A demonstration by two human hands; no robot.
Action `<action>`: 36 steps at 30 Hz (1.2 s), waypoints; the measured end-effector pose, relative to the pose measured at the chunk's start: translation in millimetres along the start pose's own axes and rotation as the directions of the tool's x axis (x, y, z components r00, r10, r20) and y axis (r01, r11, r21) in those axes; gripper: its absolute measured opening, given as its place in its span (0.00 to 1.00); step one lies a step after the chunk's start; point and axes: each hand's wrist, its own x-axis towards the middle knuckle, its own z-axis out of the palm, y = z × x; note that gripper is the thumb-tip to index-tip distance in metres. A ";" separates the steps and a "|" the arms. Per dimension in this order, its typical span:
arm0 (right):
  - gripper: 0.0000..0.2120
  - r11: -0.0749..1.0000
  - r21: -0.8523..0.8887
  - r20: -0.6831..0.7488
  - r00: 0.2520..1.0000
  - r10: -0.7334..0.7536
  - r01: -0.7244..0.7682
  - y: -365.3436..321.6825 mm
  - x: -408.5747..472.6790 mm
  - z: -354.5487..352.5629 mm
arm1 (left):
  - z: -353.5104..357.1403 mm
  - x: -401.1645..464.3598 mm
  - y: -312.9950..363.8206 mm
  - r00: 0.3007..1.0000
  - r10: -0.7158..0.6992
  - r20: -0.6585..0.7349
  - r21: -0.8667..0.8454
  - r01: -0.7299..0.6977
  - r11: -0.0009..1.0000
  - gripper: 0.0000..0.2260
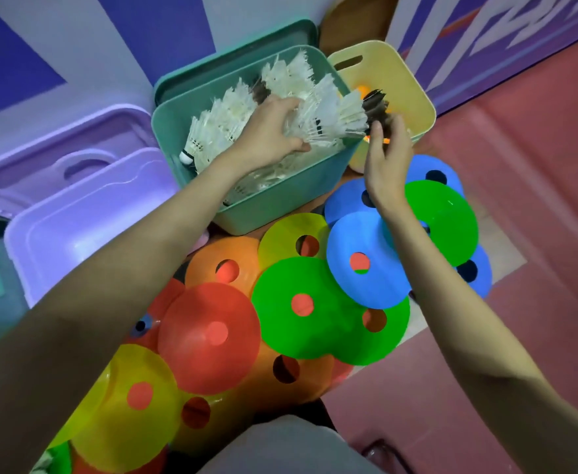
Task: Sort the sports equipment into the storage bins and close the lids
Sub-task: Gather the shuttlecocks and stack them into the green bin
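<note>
A long stack of white shuttlecocks [328, 111] lies across the top of the teal bin [280, 203], which holds more shuttlecocks [212, 131]. My left hand [270, 131] grips the stack near its middle. My right hand [386, 155] pinches the dark feathered end [376, 104] of the stack over the bin's right rim. Behind that stands a yellow bin [414, 87] with orange balls [363, 90] inside.
Flat disc cones [209, 340] in red, green, blue, yellow and orange cover the floor in front of the bins. A purple bin [86, 220] stands at left with its purple lid [58, 155] behind it. A teal lid [246, 53] leans behind the teal bin.
</note>
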 end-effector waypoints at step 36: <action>0.21 0.785 -0.535 0.288 0.941 -0.178 0.312 -2.0 -19.6 32.0 | 9.9 -54.7 -26.9 0.996 -0.073 -0.060 0.209 0.084 0.974 0.26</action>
